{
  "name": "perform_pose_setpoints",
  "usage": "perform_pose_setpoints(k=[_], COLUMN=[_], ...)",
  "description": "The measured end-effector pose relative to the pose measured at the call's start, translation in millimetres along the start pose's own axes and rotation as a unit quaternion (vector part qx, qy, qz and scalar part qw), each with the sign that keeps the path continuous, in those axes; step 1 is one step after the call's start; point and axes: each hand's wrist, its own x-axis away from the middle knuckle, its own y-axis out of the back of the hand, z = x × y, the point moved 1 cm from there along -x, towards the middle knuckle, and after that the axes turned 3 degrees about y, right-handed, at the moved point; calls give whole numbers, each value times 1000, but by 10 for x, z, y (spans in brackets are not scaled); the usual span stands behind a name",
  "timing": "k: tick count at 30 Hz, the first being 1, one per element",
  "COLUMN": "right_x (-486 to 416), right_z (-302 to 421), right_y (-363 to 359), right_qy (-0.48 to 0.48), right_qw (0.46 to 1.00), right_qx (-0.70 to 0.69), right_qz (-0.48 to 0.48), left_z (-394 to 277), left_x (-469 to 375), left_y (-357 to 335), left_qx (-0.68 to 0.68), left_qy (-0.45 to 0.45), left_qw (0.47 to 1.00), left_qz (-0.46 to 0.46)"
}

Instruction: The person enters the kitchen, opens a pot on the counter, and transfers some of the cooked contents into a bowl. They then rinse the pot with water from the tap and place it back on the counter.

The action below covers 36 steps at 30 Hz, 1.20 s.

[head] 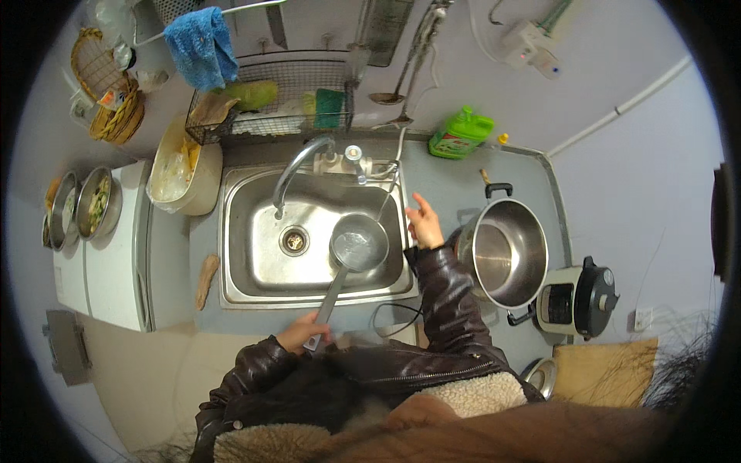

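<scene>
My left hand [302, 331] is closed around the end of the long flat handle of a metal water scoop [359, 246]. The scoop's round bowl is over the right half of a stainless steel sink [260, 272] and appears to hold clear water. A thin streak slants from the tap fittings [379, 171] towards the bowl's rim; whether it is water or a tube I cannot tell. My right hand [425, 223] holds nothing. Its fingers are apart, just beyond the sink's right rim. Right of that forearm stands a deep two-handled steel pot [509, 254].
A curved faucet [295, 168] reaches over the sink. Behind are a wire rack [272, 116] and a green detergent jug [460, 134]. A lined bin [188, 173] and two metal bowls of food [95, 205] stand left. An electric cooker [573, 301] sits beside the pot.
</scene>
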Motion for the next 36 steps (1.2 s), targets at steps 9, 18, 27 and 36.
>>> perform_pose_setpoints(k=[9,18,27,36], right_x=[1511,1719,1502,1649], right_z=[-504,-1280,-1233,-1095], right_y=[1076,2902,2537,1897], right_qy=[65,17,-62,-38], right_qw=[976,819,838,788], right_qx=[-46,127,-52,-210], right_qz=[-204,-560,-540,-578], left_z=[-201,-254,-258,-161], left_x=[-45,-112,-69,-138], left_y=[256,292,106,-469], left_qx=[53,34,37,57], left_qy=[10,10,-3,-24], left_qw=[998,999,999,998], left_qz=[-8,11,6,-23])
